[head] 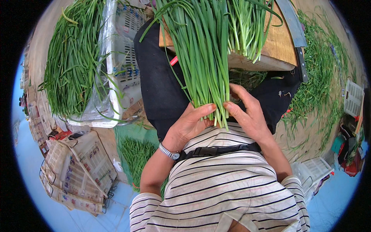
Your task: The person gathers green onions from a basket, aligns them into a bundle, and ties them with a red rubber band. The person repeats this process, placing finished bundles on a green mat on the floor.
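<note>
A bundle of long green garlic chives (pixel 200 63) lies across my lap, its pale cut ends towards my waist. Around the left side of those ends curls my left hand (pixel 192 116), thumb on top and fingers hidden underneath. My right hand (pixel 246 108) is at the bundle's right edge, its thumb touching a few stem ends. Part of the bundle rests over a wooden chopping board (pixel 281 37). A second bunch of chives (pixel 246 34) with whitish stems lies on that board. At the board's right edge is a cleaver (pixel 292 26) with a black handle.
To the left, a white plastic crate (pixel 114 95) lined with clear film holds heaped chives (pixel 78 63). Loose green trimmings (pixel 316 75) cover the floor at right. Stacked crates (pixel 84 171) stand at lower left. More chives (pixel 139 156) lie on green cloth beside my left arm.
</note>
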`<state>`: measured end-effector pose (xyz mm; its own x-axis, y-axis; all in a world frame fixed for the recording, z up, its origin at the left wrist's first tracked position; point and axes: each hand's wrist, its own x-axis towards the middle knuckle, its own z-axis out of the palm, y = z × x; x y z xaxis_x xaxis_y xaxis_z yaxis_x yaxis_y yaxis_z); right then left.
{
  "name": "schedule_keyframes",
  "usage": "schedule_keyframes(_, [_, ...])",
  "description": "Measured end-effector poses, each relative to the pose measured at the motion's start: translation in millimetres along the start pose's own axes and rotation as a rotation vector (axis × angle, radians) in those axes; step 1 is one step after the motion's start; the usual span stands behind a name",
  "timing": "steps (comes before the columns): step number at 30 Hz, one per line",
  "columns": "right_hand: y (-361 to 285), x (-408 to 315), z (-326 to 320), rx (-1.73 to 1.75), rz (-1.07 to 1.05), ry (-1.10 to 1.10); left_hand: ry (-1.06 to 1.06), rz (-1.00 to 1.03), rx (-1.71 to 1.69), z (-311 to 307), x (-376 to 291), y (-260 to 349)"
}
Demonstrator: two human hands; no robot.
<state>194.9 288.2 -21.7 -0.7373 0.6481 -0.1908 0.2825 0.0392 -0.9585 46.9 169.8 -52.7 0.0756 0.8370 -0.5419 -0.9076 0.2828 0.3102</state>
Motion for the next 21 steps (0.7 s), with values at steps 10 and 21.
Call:
schedule_keyframes(10, [-24, -29, -5, -0.4, -0.173, 0.079, -0.079, -0.043, 0.051, 15, 1, 5])
schedule_keyframes(21, [-2, -23, 4, -0.465, -0.598, 0.073, -0.051, -0.006, -0.023, 25, 1, 1])
